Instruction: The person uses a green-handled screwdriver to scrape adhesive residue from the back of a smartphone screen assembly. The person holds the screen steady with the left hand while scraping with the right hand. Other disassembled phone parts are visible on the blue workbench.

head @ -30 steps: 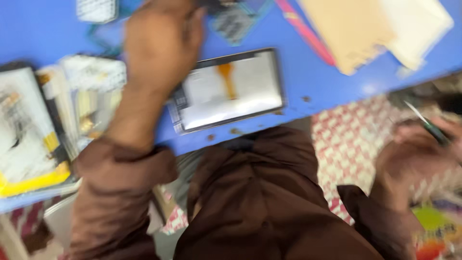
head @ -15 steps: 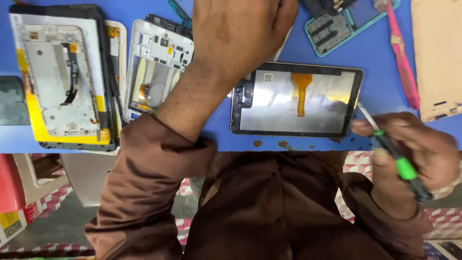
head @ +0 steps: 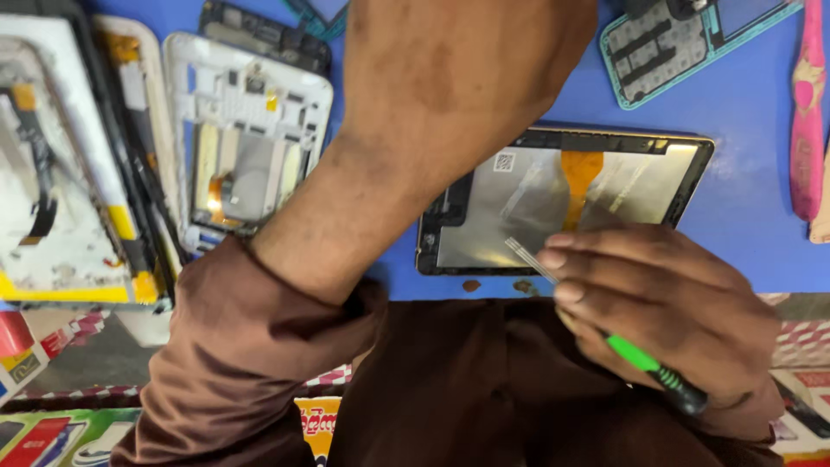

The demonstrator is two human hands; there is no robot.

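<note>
An opened tablet (head: 622, 186) lies on the blue table (head: 743, 216), its silvery inner panel and an orange flex ribbon showing. My right hand (head: 666, 303) grips a screwdriver (head: 644, 359) with a green and black handle; its metal tip rests over the tablet's lower edge. My left hand (head: 458, 78) reaches up over the tablet's upper left part; its fingers run out of the frame's top, so what they touch is hidden. A brown sleeve covers my left forearm.
A white device frame (head: 246, 138) with exposed parts lies left of my arm. Further left sits another opened panel with yellow tape (head: 60, 216). A teal back cover (head: 683, 47) is at the top right, a pink tool (head: 808, 112) at the right edge.
The view has closed in on the tablet. My right hand has moved left and up from the table's edge, bringing the screwdriver tip onto the tablet's lower edge. My left arm stays over it.
</note>
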